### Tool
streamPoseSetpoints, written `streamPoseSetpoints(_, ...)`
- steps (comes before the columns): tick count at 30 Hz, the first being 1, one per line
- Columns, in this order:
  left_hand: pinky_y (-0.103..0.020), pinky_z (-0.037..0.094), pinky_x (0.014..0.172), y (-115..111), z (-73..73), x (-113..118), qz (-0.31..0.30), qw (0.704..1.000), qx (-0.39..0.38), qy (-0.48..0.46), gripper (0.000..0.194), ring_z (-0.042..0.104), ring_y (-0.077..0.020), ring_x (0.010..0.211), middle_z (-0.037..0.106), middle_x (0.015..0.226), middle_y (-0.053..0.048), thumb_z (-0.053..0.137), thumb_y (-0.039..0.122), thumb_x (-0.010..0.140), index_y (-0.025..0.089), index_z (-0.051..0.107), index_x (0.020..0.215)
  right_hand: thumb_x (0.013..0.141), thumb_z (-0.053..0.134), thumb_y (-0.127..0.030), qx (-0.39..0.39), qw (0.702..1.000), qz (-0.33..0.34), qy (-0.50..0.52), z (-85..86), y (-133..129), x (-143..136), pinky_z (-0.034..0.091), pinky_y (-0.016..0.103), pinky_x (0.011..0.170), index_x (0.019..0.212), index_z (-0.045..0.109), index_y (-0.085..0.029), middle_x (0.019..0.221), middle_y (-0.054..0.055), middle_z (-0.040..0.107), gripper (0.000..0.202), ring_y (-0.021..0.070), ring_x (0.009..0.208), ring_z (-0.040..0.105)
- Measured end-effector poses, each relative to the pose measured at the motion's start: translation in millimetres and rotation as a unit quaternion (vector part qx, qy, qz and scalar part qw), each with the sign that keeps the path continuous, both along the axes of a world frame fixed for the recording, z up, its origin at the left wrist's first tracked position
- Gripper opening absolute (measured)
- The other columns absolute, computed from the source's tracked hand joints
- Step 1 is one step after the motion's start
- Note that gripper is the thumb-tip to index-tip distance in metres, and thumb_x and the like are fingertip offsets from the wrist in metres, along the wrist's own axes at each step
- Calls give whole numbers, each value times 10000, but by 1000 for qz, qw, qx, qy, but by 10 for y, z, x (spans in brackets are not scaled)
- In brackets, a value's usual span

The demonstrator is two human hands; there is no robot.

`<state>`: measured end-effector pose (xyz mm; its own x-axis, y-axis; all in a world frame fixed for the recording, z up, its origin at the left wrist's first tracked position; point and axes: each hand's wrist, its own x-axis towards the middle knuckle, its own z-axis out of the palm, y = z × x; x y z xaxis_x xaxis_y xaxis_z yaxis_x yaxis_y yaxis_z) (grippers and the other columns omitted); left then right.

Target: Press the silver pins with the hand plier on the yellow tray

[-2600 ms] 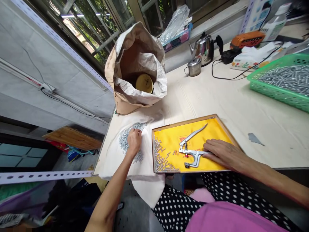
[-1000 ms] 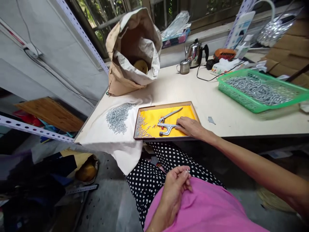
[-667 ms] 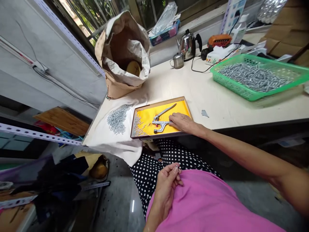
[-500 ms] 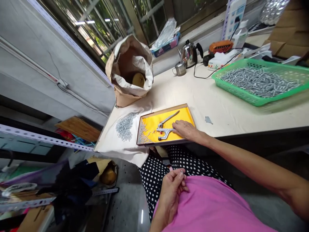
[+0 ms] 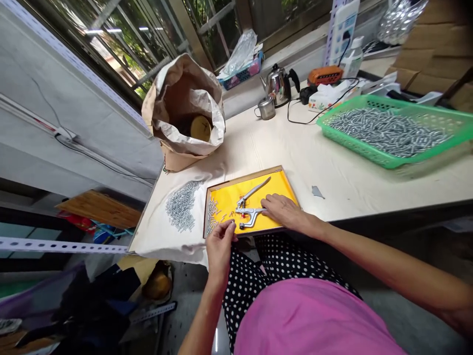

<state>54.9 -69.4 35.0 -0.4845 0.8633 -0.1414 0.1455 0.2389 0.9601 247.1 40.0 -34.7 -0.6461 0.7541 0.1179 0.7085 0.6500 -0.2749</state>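
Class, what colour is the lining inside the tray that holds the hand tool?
The lining is yellow, shown best in the head view.

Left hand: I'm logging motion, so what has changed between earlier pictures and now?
The left hand was at the metal pieces, then drew back to the pink shirt holding one; now it has moved forward to the near side of the tray. Whether it holds anything is too small to tell. The right hand stays on the pliers; pliers and tray look unmoved.

plain pink top (image 5: 314, 318), black trousers (image 5: 242, 288) with white polka dots, bare forearms (image 5: 369, 257)
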Motion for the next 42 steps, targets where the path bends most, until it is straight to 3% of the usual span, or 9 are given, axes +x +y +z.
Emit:
streamPoseSetpoints(4,-270,478,643,285,-166,-166,-20,998,-34,53,401,648,-198,789,762,929,-100,792,456,632,129,767,862,976,541,-297,11,1000,0,1,-25,0,-22,395,335,754,1033,592,-183,1012,88,626,137,225,928,571)
streamPoseSetpoints(9,-269,470,672,411,-287,-246,-64,993,-68,77,393,653,-203,776,760,828,-77,758,471,639,122,765,819,974,540,-308,17,1000,3,-3,-65,13,-34,389,346,738,1015,593,-191,997,88,630,135,232,913,567)
streamPoseSetpoints(16,-233,369,572,577,-334,-302,-156,970,-149,112,423,544,-137,614,688,673,-44,728,530,637,118,740,731,991,510,-332,21,1000,1,-3,-41,6,-30,365,341,719,1013,587,-187,982,78,625,166,224,889,554)
streamPoseSetpoints(22,-229,284,516,665,-362,-352,-192,947,-206,155,401,446,-110,542,605,579,-18,703,527,630,127,704,652,986,517,-310,20,1000,8,13,-64,24,-18,329,333,692,1004,581,-187,949,72,622,140,214,860,535)
streamPoseSetpoints(27,-240,200,479,733,-305,-387,-233,923,-251,175,436,349,-85,468,478,462,31,714,577,613,149,644,567,980,525,-307,20,999,14,25,-89,37,-14,312,335,678,984,577,-190,942,71,625,128,211,846,527)
streamPoseSetpoints(31,-241,211,478,802,-239,-381,-262,908,-285,160,484,352,-84,457,473,442,29,747,622,563,153,629,534,973,542,-303,10,999,14,30,-67,42,-13,314,338,675,981,583,-189,949,76,627,122,213,851,530)
streamPoseSetpoints(35,-241,232,487,812,-239,-370,-266,909,-296,122,515,364,-87,463,479,455,28,744,659,513,165,603,527,965,557,-304,1,999,22,32,-49,58,-11,312,331,678,987,583,-195,955,77,622,113,213,861,527)
streamPoseSetpoints(42,-242,238,492,761,-331,-404,-253,915,-283,139,506,394,-97,478,506,483,17,712,659,532,165,602,543,965,550,-302,-19,1000,14,6,27,32,-18,361,329,709,1019,591,-189,984,80,617,131,215,872,532)
